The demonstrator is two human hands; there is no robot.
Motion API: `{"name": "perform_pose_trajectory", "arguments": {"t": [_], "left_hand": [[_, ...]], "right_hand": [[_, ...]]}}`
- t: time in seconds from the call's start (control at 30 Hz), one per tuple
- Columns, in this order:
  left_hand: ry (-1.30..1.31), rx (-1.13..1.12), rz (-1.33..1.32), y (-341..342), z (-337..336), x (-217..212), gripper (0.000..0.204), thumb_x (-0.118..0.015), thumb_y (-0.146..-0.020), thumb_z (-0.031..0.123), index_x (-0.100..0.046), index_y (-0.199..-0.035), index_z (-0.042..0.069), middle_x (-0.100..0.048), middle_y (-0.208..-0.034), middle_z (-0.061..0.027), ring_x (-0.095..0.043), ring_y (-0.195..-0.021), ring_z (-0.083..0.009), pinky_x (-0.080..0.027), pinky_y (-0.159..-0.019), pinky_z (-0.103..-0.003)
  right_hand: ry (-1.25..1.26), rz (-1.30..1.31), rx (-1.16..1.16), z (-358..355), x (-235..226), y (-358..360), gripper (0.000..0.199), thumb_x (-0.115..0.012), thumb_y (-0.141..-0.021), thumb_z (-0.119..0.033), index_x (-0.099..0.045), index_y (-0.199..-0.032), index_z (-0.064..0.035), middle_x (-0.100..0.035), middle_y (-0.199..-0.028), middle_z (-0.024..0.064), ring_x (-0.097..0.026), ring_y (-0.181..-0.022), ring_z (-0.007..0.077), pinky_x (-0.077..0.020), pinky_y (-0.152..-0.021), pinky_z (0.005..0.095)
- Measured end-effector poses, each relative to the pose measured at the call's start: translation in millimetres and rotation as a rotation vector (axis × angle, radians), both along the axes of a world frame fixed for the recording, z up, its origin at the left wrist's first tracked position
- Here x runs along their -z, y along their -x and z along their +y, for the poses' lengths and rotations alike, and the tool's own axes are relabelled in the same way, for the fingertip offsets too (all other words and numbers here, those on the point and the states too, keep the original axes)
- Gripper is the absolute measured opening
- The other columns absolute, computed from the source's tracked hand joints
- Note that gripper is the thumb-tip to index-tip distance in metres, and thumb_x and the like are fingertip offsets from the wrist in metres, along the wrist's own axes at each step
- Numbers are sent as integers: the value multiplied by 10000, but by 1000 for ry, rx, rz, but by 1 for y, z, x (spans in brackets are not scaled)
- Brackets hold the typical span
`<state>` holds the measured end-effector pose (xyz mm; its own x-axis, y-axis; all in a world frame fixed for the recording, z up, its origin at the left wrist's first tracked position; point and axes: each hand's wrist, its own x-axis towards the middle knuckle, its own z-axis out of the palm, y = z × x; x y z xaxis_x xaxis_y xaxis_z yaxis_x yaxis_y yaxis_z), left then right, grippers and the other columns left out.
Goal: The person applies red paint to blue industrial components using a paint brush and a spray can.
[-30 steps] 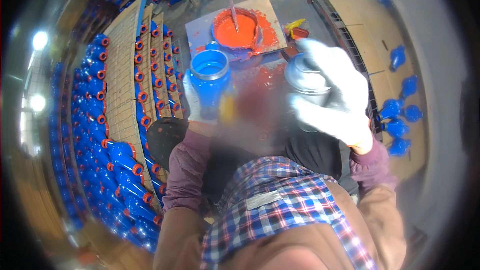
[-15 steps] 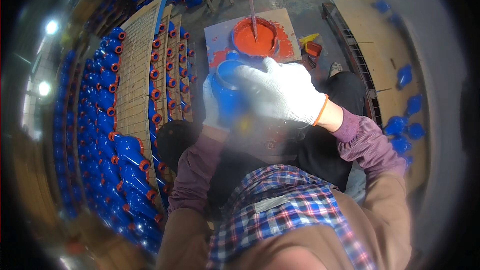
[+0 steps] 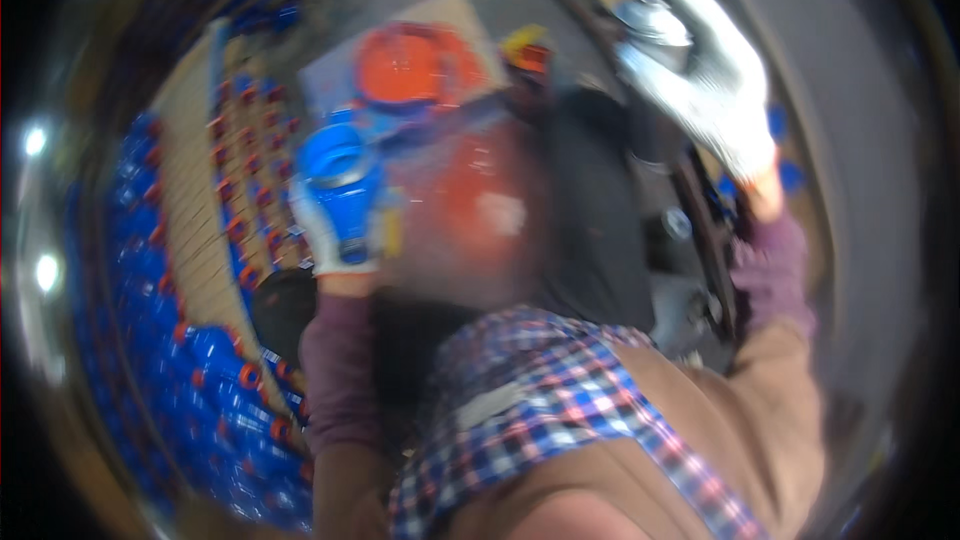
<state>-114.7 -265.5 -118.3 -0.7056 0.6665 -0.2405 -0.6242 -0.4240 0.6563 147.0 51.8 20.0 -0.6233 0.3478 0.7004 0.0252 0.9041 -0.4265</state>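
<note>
My left hand (image 3: pixel 311 223), in a white knit glove, grips a glossy blue hollow fitting (image 3: pixel 347 195) with a wide round mouth facing up. Out to the far right, my right hand (image 3: pixel 722 90), also gloved in white, has its fingers curled around a silver round metal piece (image 3: pixel 656 22). Motion blur hides the piece's exact kind. Ahead of the blue fitting, orange-red paint (image 3: pixel 395 68) fills a round bucket standing on a stained board (image 3: pixel 325 75).
Rows of blue fittings (image 3: pixel 215 360) with red rims fill racks on the left, beside a tan panel (image 3: pixel 180 160). A dark metal rail (image 3: pixel 585 10) runs along the right, with more blue pieces (image 3: pixel 790 177) beyond. A yellow and orange item (image 3: pixel 527 48) lies right of the paint.
My right hand has left the blue fitting and swung far right, where it now grips the silver piece. My left hand keeps the fitting, and the whole view has shifted.
</note>
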Motion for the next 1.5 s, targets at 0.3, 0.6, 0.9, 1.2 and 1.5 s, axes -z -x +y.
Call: {"name": "perform_pose_trajectory", "arguments": {"t": [0.3,0.6,0.9,1.2,1.5], "left_hand": [[-98,176,-77,3,-12,12,606,-486,-980,558,-600,-1343,87,-678,-1119,-217,-693,-897,-374,-567,-837,-534],[-8,28,4,-5,2,-9,259,-503,-999,283,-623,-1166,124,-666,-1040,-72,-654,-858,-240,-556,-741,-394],[-238,194,-275,-12,-3,7,703,-342,-994,704,-574,-1362,151,-711,-1147,-159,-725,-864,-317,-628,-667,-478],[-185,80,-275,-20,-9,10,767,-413,-951,773,-589,-1341,137,-721,-1045,-162,-722,-753,-312,-631,-626,-469],[-217,72,-274,-19,-15,6,749,-401,-976,743,-575,-1367,128,-724,-1070,-167,-733,-772,-304,-640,-627,-446]], "right_hand": [[194,-759,513,77,182,-112,707,-739,-804,-430,-492,-1434,-226,-582,-1249,191,-669,-1037,422,-556,-894,476],[442,-673,639,43,359,-205,697,-746,-807,-436,-551,-1436,-204,-626,-1367,151,-622,-1225,360,-512,-1012,435],[548,-548,690,32,387,-215,837,-813,-790,-149,-412,-1510,-7,-579,-1406,209,-578,-1286,284,-425,-1116,368],[539,-363,524,8,301,-98,726,-805,-807,-156,-461,-1429,-8,-601,-1334,199,-596,-1219,279,-446,-1066,369],[490,-183,257,-38,202,-25,617,-796,-824,-163,-509,-1348,-8,-623,-1262,189,-613,-1153,274,-466,-1016,371]]}}
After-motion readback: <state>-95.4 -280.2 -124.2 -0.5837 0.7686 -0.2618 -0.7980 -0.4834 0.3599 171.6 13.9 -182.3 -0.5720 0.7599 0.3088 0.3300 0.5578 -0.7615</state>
